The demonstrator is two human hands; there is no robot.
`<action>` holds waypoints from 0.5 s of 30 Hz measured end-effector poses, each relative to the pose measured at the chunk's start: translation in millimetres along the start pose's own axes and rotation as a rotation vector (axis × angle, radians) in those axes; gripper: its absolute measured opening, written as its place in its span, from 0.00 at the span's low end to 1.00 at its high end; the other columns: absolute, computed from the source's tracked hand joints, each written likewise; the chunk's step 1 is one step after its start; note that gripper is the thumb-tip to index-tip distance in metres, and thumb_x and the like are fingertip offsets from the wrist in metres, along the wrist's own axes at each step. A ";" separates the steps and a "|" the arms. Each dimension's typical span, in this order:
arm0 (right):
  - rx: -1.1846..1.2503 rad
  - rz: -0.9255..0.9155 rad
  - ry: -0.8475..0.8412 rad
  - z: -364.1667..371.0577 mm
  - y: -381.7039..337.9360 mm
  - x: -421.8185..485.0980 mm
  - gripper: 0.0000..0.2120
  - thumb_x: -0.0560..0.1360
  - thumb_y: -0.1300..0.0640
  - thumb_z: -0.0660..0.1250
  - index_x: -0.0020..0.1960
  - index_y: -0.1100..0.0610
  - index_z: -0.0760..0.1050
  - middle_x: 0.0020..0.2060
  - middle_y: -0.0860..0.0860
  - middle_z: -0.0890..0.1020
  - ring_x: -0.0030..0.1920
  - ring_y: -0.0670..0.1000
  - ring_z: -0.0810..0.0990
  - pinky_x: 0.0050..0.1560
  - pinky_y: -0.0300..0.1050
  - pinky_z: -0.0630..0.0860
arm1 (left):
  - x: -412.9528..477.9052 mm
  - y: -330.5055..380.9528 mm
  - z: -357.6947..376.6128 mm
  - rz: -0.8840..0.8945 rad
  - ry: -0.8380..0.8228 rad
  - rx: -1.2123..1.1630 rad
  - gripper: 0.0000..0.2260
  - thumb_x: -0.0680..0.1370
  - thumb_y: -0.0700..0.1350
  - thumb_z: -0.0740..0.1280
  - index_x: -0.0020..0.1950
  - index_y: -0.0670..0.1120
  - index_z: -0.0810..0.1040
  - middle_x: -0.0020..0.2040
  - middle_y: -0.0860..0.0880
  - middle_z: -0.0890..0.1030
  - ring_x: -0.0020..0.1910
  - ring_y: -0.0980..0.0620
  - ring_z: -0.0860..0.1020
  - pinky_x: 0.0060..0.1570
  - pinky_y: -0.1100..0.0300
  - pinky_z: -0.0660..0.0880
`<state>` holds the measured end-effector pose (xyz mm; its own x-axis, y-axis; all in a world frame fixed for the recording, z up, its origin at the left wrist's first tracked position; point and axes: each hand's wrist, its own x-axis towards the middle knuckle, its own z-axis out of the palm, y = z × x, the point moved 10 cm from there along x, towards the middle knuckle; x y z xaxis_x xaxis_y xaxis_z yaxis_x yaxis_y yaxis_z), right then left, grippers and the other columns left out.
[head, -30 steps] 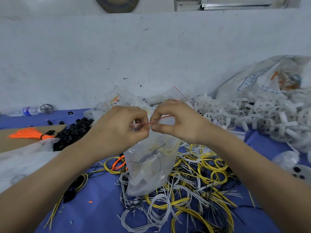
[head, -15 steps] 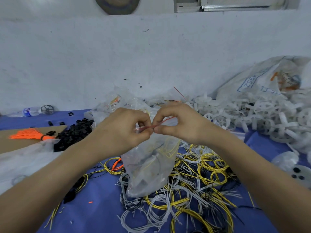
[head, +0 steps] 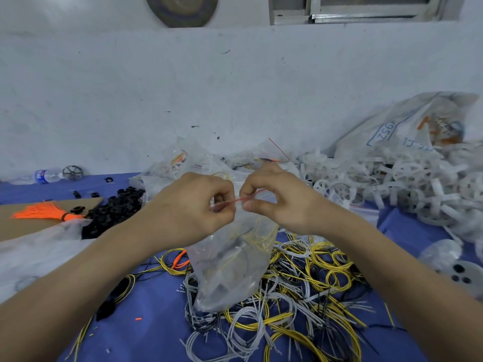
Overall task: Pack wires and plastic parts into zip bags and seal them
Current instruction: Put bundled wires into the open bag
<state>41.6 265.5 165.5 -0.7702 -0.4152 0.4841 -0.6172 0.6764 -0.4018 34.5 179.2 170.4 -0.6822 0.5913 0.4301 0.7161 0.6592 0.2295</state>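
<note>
A clear zip bag with yellow and dark wires inside hangs above the table. Its red zip strip runs between my two hands. My left hand pinches the strip's left end with curled fingers. My right hand pinches the strip just to the right, thumb and forefinger together. Below the bag lies a tangle of loose yellow, white and black wires on the blue cloth. White plastic wheel parts are heaped at the right.
A pile of small black plastic parts sits at the left beside an orange wire bundle on cardboard. Filled clear bags lie behind my hands. A large printed sack leans on the wall. A water bottle lies far left.
Both hands stay pinched on the zip strip; they have shifted very slightly along it, and the bag hangs much as before.
</note>
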 end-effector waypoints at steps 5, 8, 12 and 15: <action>0.004 0.002 0.016 7.9 0.1 -1.1 0.04 0.75 0.58 0.68 0.48 0.58 0.77 0.43 0.41 0.73 0.57 0.47 0.66 0.65 0.55 0.63 | 1.1 0.2 3.3 -0.028 -0.043 0.099 0.12 0.71 0.54 0.62 0.29 0.52 0.69 0.26 0.53 0.70 0.30 0.54 0.71 0.35 0.53 0.73; 0.019 0.009 0.058 -2.6 5.5 -5.6 0.04 0.74 0.59 0.69 0.48 0.59 0.78 0.42 0.42 0.75 0.54 0.48 0.68 0.58 0.44 0.65 | -1.1 -3.1 3.7 -0.034 -0.071 0.098 0.13 0.74 0.50 0.66 0.30 0.52 0.70 0.27 0.55 0.73 0.31 0.55 0.71 0.35 0.56 0.70; 0.019 0.010 0.009 6.5 3.9 -7.0 0.04 0.75 0.60 0.68 0.49 0.58 0.77 0.43 0.44 0.75 0.55 0.48 0.67 0.60 0.47 0.66 | -1.9 0.7 10.5 -0.033 -0.111 0.079 0.11 0.74 0.48 0.66 0.31 0.51 0.72 0.26 0.53 0.72 0.30 0.55 0.71 0.35 0.57 0.70; 0.063 0.006 -0.020 11.2 -0.4 -7.2 0.04 0.75 0.60 0.68 0.49 0.59 0.77 0.43 0.45 0.74 0.56 0.49 0.66 0.61 0.46 0.65 | -0.9 6.4 12.2 -0.012 -0.110 0.076 0.13 0.74 0.48 0.66 0.30 0.52 0.70 0.26 0.53 0.70 0.30 0.56 0.70 0.35 0.56 0.70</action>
<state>45.7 261.4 153.4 -0.7769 -0.4233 0.4662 -0.6206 0.6401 -0.4530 37.9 188.6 160.9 -0.7061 0.6277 0.3279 0.6971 0.6977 0.1655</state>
